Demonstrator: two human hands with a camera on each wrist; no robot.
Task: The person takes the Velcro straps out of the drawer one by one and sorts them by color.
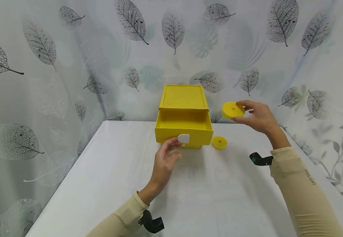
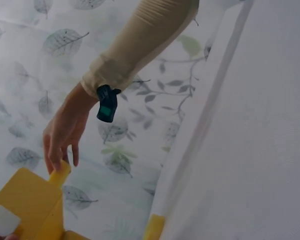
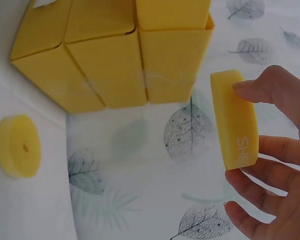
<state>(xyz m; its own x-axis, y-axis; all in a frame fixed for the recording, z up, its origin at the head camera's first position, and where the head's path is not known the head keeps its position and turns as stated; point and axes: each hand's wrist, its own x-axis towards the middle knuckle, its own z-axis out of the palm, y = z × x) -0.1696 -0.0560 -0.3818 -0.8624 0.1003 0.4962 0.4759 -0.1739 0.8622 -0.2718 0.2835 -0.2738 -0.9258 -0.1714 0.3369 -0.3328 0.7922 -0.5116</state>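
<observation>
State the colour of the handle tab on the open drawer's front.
White; the handle tab on the yellow drawer shows best in the head view.

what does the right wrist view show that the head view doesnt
Only the right wrist view shows pale raised lettering on the rim of the yellow disc in the right hand's grip. Only the head view shows the left hand at the white handle of the open drawer, and the white table. Both show the yellow box and a second yellow disc lying on the table.
</observation>
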